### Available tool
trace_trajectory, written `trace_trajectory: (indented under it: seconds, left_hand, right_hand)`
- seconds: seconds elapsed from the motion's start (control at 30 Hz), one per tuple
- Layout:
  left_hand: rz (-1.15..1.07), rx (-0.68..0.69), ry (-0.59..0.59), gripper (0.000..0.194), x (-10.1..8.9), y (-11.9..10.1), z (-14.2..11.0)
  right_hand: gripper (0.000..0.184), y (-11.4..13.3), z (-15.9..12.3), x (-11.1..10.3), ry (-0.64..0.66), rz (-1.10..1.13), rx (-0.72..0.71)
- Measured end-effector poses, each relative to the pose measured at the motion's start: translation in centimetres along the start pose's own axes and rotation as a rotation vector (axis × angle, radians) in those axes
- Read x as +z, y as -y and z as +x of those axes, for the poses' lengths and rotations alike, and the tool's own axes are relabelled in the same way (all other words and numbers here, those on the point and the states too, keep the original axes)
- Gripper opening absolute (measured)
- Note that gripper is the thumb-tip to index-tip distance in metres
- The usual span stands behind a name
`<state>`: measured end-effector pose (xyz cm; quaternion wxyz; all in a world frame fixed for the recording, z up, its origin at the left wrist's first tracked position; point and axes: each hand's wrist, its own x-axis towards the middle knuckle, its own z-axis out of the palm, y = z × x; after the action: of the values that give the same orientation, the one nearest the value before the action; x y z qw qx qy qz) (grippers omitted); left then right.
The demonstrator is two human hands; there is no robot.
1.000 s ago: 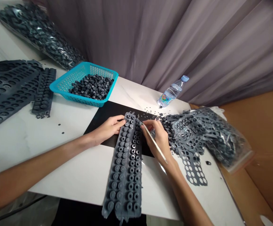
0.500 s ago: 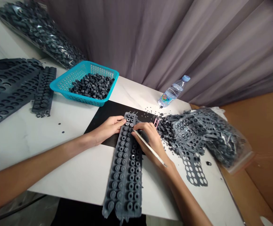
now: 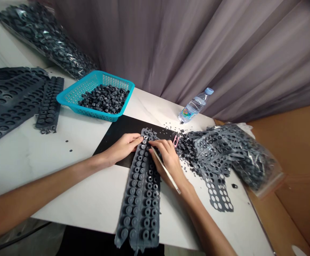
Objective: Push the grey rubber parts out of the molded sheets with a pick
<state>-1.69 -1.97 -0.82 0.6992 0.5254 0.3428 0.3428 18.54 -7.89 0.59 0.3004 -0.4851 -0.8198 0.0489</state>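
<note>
A long grey rubber strip (image 3: 141, 199) studded with small round parts lies from the black mat (image 3: 122, 129) to the table's near edge. My left hand (image 3: 124, 145) rests on the strip's far left edge, fingers curled against it. My right hand (image 3: 168, 158) is closed on a thin metal pick (image 3: 167, 170), pen-style, with the tip touching the studs at the strip's far end. A small pink tool (image 3: 175, 139) lies just right of my right hand.
A teal basket (image 3: 72, 96) of black rubber rings stands at the back left. Punched grey sheets (image 3: 8, 99) lie at far left. A heap of punched scrap (image 3: 216, 149) and a clear bag of parts (image 3: 258, 163) sit right. A water bottle (image 3: 194, 105) lies behind.
My right hand has moved left along the strip's far end, bringing the pick's tip from the right column to nearer the middle. My left hand stays put.
</note>
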Motion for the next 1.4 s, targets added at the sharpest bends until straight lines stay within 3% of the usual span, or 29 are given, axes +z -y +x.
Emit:
trace_trajectory:
  seconds: [0.13, 0.33, 0.47, 0.67, 0.9, 1.03, 1.4]
  left_hand:
    - [-0.028, 0.021, 0.016, 0.031, 0.2, 0.2, 0.2]
    - [-0.082, 0.022, 0.004, 0.026, 0.4, 0.7, 0.5]
    - [-0.093, 0.010, -0.021, 0.028, 0.2, 0.6, 0.5]
    - [-0.128, -0.016, -0.067, 0.030, 0.2, 0.2, 0.2]
    - [-0.030, 0.048, 0.011, 0.035, 0.7, -0.8, -0.3]
    - [-0.016, 0.078, 0.039, 0.037, 0.8, -0.9, -0.3]
    - [-0.017, 0.066, 0.032, 0.036, 0.7, -0.7, -0.3]
  right_hand:
    - [0.025, -0.1, 0.2, 0.7, -0.072, -0.089, 0.029]
    - [0.030, -1.1, 0.5, 1.4, -0.184, -0.106, 0.196]
    - [0.028, -2.4, 0.2, 0.1, -0.269, -0.066, 0.291]
    - [0.027, -5.3, -1.0, -2.3, -0.225, -0.191, 0.375]
    - [0.021, -2.2, -0.1, -0.9, -0.139, 0.308, 0.307]
    - [0.016, -1.1, 0.1, -0.3, -0.083, 0.298, 0.243]
    - [0.016, -1.0, 0.1, -0.2, -0.038, 0.194, 0.113]
